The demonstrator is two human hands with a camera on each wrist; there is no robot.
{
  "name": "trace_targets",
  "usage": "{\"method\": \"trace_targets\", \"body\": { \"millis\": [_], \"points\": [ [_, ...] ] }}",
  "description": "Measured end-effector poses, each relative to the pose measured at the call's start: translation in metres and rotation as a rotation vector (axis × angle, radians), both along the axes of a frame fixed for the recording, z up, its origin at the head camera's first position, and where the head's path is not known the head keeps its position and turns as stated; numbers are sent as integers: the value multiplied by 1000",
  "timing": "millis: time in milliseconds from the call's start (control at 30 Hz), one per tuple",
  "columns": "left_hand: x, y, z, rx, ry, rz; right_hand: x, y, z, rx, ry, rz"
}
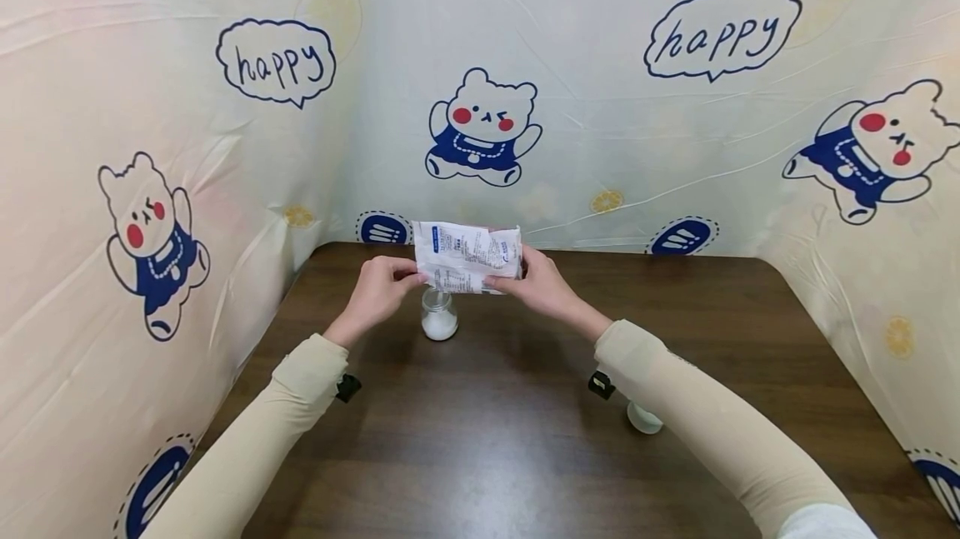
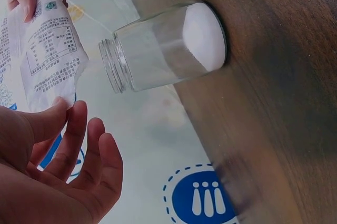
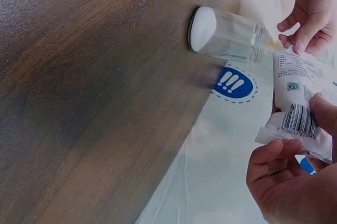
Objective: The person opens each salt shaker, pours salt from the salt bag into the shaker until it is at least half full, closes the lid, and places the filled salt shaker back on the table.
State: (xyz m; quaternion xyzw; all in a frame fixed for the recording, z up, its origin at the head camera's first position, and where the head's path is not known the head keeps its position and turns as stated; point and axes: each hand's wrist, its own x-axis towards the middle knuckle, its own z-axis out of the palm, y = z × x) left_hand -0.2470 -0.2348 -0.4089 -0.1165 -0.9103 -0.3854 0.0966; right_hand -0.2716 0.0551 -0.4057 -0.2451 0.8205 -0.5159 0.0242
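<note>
A white printed packet [image 1: 467, 258] is held up between both hands, over a clear glass jar [image 1: 439, 316]. My left hand [image 1: 380, 296] pinches one corner of the packet between thumb and forefinger; in the left wrist view its other fingers [image 2: 109, 163] stand apart from it. With thumb and curled fingers, my right hand [image 1: 546, 285] grips the opposite end, near a barcode [image 3: 299, 119]. The lidless jar stands upright on the table, holding a sloping heap of white grains [image 2: 204, 37]. The packet's corner by the left hand lies close to the jar's threaded mouth [image 2: 113, 66].
Fine white specks lie scattered on the brown wooden table [image 3: 95, 77]. A small whitish round object [image 1: 643, 418] sits on the right, partly hidden by the right sleeve [image 1: 675, 381]. Printed cloth [image 1: 585, 172] hangs behind the table and along both sides.
</note>
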Motion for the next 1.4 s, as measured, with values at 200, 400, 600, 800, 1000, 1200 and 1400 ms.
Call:
{"method": "trace_targets", "body": {
  "millis": [200,400,600,800,1000,1200,1400],
  "points": [
    [2,-2,2,-4,4,4,-1,-2,-2,-4,7,3],
    [3,-3,2,-15,10,16,-1,-3,-2,6,4,3],
    [2,-2,1,-13,15,17,-1,-2,-1,6,-3,10],
    [1,0,2,-14,12,11,0,-1,0,1,-6,6],
    [0,1,4,-18,9,9,-2,0,0,0,-3,7],
    [0,-1,4,-16,4,16,-3,-1,-1,5,10,0],
    [1,-2,4,-5,-13,18,-3,-2,0,-3,6,10]
  ]
}}
